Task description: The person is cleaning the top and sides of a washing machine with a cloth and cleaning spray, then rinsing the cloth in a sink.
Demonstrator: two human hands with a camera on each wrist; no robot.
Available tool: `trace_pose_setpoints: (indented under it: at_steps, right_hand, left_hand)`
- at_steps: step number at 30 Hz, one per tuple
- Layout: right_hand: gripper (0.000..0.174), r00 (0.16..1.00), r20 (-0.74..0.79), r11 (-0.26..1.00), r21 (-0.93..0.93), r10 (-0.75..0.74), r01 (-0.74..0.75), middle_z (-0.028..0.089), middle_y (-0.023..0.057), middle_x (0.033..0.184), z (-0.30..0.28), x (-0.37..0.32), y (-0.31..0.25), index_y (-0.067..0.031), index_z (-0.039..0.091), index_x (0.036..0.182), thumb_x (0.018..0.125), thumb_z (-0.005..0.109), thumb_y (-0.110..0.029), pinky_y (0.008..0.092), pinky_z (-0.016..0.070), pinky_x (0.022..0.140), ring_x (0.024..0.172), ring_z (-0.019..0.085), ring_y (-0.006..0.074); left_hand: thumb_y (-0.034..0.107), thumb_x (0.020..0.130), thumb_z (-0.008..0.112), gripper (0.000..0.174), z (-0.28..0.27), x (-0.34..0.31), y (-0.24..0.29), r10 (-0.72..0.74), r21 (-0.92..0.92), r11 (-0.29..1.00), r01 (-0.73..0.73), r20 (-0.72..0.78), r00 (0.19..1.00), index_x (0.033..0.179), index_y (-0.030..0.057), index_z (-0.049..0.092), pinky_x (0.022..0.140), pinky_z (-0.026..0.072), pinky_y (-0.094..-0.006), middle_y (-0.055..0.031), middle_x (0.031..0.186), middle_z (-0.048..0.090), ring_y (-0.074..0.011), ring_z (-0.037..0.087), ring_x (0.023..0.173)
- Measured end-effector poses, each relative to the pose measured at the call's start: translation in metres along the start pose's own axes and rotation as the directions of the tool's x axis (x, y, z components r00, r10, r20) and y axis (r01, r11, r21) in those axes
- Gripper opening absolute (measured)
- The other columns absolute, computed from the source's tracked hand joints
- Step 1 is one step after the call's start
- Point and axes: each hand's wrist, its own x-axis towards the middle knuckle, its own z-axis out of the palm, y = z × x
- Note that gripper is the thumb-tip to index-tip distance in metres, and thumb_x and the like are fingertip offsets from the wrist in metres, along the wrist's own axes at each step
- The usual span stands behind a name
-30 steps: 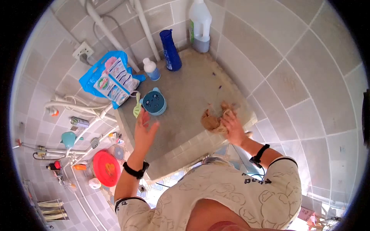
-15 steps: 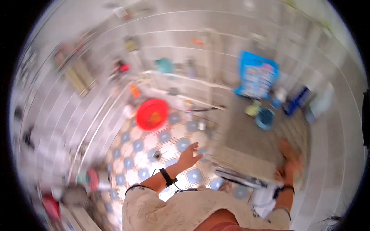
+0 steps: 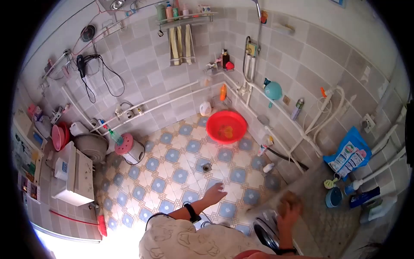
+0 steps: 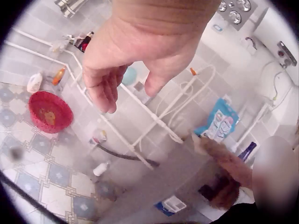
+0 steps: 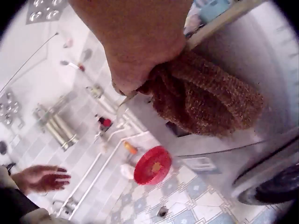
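My right hand (image 3: 290, 218) grips a brown knitted cloth (image 5: 205, 100), which hangs bunched below the fingers in the right wrist view. In the head view the cloth and hand are near the edge of the stone counter (image 3: 330, 224), above a round-doored washing machine (image 3: 264, 233). My left hand (image 3: 213, 195) is held out over the tiled floor with nothing in it. Its fingers hang loosely bent, with the thumb apart, in the left wrist view. On the floor ahead stands a red basin (image 3: 235, 118) with something orange-yellow in it.
A blue detergent bag (image 3: 350, 153), a blue cup (image 3: 333, 197), a light green brush-like item (image 3: 330, 183) and bottles line the counter's far side. White pipes (image 3: 289, 114) run along the wall. A pink-topped stool (image 3: 125, 143) and a grey tub (image 3: 91, 147) stand at the left.
My view has swung left from the counter to the floor and basin. The right hand has lifted the brown cloth from the counter to its edge; the left hand has moved away from the blue cup.
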Motion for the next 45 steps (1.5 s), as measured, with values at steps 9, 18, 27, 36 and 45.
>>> trace_pose_setpoints:
  at_steps: [9, 18, 27, 36, 45]
  right_hand:
    - [0.041, 0.953, 0.300, 0.999, 0.012, -0.036, 0.034, 0.044, 0.0215, 0.120, -0.031, -0.058, 0.017, -0.0116, 0.059, 0.108, 0.068, 0.065, -0.015, 0.0552, 0.0209, 0.102, 0.124, 0.027, 0.0433]
    - [0.046, 0.814, -0.227, 0.784, -0.225, 0.535, -0.579, 0.036, 0.0171, 0.135, -0.147, -0.235, 0.184, -0.0038, 0.043, 0.123, 0.081, 0.045, -0.021, 0.0424, 0.0222, 0.104, 0.125, 0.031, 0.0335]
    - [0.038, 0.687, -0.261, 0.627, -0.283, 0.678, -0.726, 0.053, 0.0208, 0.105, -0.142, -0.185, 0.146, -0.0028, 0.060, 0.098, 0.063, 0.063, -0.017, 0.0497, 0.0332, 0.089, 0.103, 0.044, 0.0398]
    - [0.045, 0.989, 0.091, 0.990, -0.095, 0.114, -0.106, 0.052, 0.0103, 0.112, -0.030, -0.046, 0.003, -0.0109, 0.058, 0.103, 0.059, 0.068, -0.011, 0.0441, 0.0272, 0.102, 0.120, 0.035, 0.0324]
    - [0.037, 0.918, 0.106, 0.876, -0.358, 0.383, -0.324, 0.047, 0.0124, 0.121, -0.121, -0.192, 0.091, -0.0098, 0.056, 0.105, 0.068, 0.060, -0.007, 0.0420, 0.0310, 0.100, 0.120, 0.037, 0.0328]
  left_hand:
    - [0.034, 0.075, 0.066, 0.063, 0.099, -0.001, 0.089, 0.225, -0.025, 0.973, -0.230, 0.337, 0.914, 0.125, 0.0030, 0.043, 0.078, 0.0477, -0.0344, -0.0163, 0.108, 0.055, -0.0259, 0.060, 0.092]
    - [0.031, 0.071, 0.070, 0.057, 0.166, 0.000, 0.124, 0.277, 0.005, 0.942, -0.335, 0.547, 0.790, 0.115, 0.0025, 0.049, 0.076, 0.0466, -0.0376, -0.0198, 0.098, 0.060, -0.0296, 0.059, 0.087]
    - [0.021, 0.077, 0.066, 0.049, 0.181, 0.019, 0.090, 0.212, -0.060, 0.976, -0.208, 0.457, 0.864, 0.116, -0.0028, 0.048, 0.073, 0.0475, -0.0296, -0.0156, 0.100, 0.060, -0.0185, 0.059, 0.086]
    - [0.028, 0.079, 0.065, 0.048, 0.166, 0.041, 0.071, 0.156, 0.000, 0.984, -0.179, 0.490, 0.858, 0.118, 0.0059, 0.048, 0.065, 0.0450, -0.0268, -0.0058, 0.104, 0.056, -0.0133, 0.054, 0.084]
    - [0.025, 0.080, 0.062, 0.046, 0.060, 0.050, -0.006, -0.113, -0.066, 0.987, 0.146, 0.361, 0.926, 0.117, 0.0033, 0.046, 0.066, 0.0463, -0.0272, -0.0041, 0.096, 0.057, -0.0135, 0.056, 0.083]
